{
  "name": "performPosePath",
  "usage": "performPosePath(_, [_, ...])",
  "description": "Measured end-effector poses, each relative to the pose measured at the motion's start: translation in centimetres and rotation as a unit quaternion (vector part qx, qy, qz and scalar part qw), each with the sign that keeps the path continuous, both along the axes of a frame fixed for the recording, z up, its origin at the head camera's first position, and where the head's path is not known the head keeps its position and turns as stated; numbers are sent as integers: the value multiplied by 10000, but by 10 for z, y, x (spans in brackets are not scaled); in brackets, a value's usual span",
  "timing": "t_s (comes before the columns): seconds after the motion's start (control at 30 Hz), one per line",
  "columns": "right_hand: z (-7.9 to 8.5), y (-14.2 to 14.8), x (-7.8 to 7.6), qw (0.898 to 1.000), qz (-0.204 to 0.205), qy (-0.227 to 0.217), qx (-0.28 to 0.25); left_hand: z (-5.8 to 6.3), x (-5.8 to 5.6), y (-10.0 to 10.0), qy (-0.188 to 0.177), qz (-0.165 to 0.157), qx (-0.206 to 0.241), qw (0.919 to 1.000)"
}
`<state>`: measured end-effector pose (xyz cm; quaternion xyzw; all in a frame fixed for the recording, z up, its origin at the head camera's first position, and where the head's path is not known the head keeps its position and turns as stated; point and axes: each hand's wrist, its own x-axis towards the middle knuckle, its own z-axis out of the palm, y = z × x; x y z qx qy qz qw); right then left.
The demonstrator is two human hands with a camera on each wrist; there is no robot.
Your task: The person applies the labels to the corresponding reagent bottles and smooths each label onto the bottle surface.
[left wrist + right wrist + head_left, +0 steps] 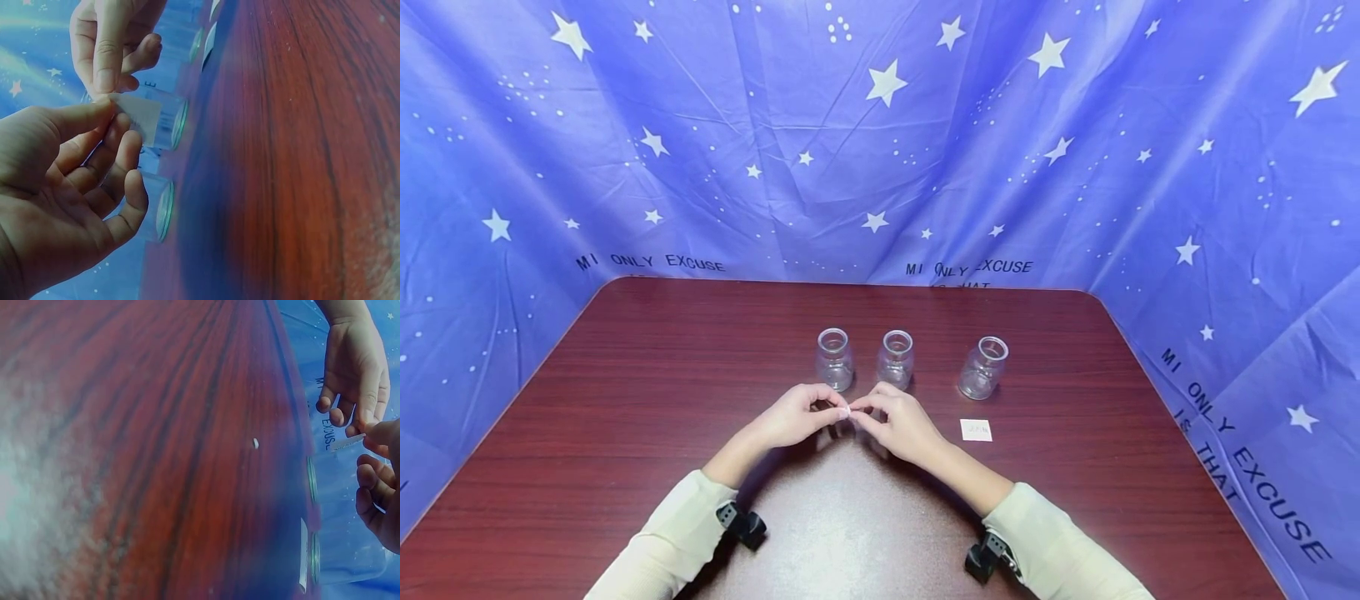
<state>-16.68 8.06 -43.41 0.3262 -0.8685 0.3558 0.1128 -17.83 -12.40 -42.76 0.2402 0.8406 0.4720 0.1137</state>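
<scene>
A small white paper label (139,115) is held up between the two hands, over the table in front of the glass jars. My left hand (801,417) pinches its edge between thumb and index finger; the other fingers are loosely bent in the left wrist view. Fingertips of my right hand (901,423) meet the left ones and pinch the label at the same corner. Faint writing shows on the label (347,444) in the right wrist view. Just behind the hands stand the left jar (835,360) and the middle jar (896,360), both clear and lidless.
To the right stands another clear glass jar (983,368). A white square paper (976,430) with faint writing lies in front of it. A tiny white bit (255,443) is on the dark red wooden table (625,417). Blue starry cloth (820,125) hangs around the back and sides.
</scene>
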Motion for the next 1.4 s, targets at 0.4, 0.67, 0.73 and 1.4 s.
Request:
performPosePath(0.4, [-1,2,-1,9997,-156,-50,-193,-4,-2,3,-169,4,241,9996])
performPosePath(0.67, [-2,6,-2,9974,-410,5,-586,-2,1,5,-293,96,379,9988])
performPosePath(0.73, [-2,7,-3,9965,-493,-69,-673,-2,1,6,-327,115,422,9985])
performPosePath(1.4, [4,19,-9,9808,-1204,-628,-1402,-6,0,6,-493,477,167,9975])
